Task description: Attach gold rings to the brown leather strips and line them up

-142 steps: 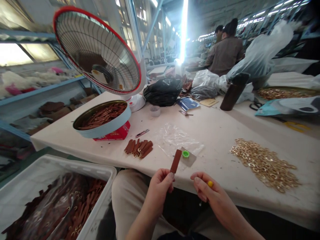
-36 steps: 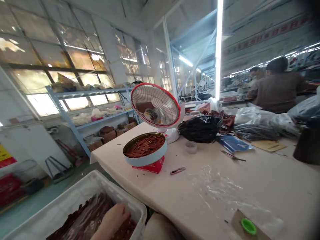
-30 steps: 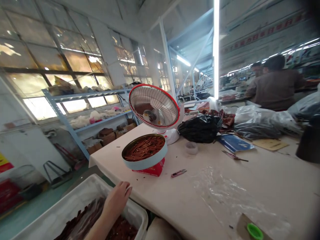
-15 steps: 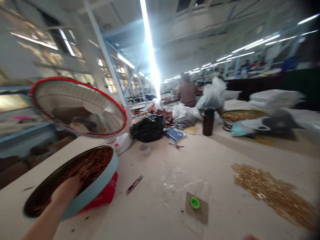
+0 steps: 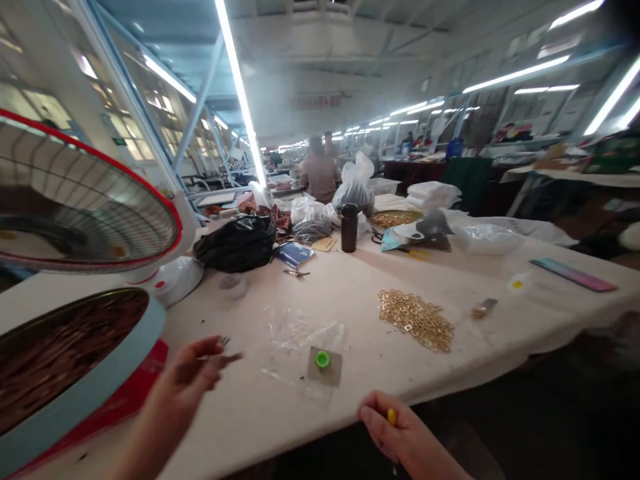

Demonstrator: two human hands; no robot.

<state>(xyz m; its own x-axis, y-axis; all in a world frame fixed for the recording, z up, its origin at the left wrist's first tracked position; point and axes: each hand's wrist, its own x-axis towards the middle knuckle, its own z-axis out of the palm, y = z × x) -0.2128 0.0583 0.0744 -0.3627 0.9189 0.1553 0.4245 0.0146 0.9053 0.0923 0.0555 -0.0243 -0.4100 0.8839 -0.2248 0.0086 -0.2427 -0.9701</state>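
My left hand (image 5: 193, 373) is raised over the table just right of the round tin, its fingers closed on a small brown strip (image 5: 231, 359). The metal tips of thread snips (image 5: 226, 341) peek out behind those fingers. Many similar brown strips (image 5: 75, 340) fill the pale blue tin (image 5: 156, 327). By the table's front edge, my right hand (image 5: 413, 437) is wrapped round a yellow-handled tool (image 5: 392, 417); a thin metal end shows below the fist. Between the hands a green cup (image 5: 322, 360) sits on a greyish square plate (image 5: 333, 375). Gold-coloured rings (image 5: 415, 320) lie in a pile farther right.
A red-rimmed fan (image 5: 173, 220) stands at left beside a black plastic bag (image 5: 235, 243). Farther back are a blue booklet (image 5: 294, 254), a dark bottle (image 5: 349, 230) and a tray of gold pieces (image 5: 395, 219). A pink-blue flat case (image 5: 573, 275) lies right. A person (image 5: 320, 170) is beyond.
My left hand has come out of the tin with a brown strip. The view has swung right, and my right hand with the yellow-handled tool has come into sight.
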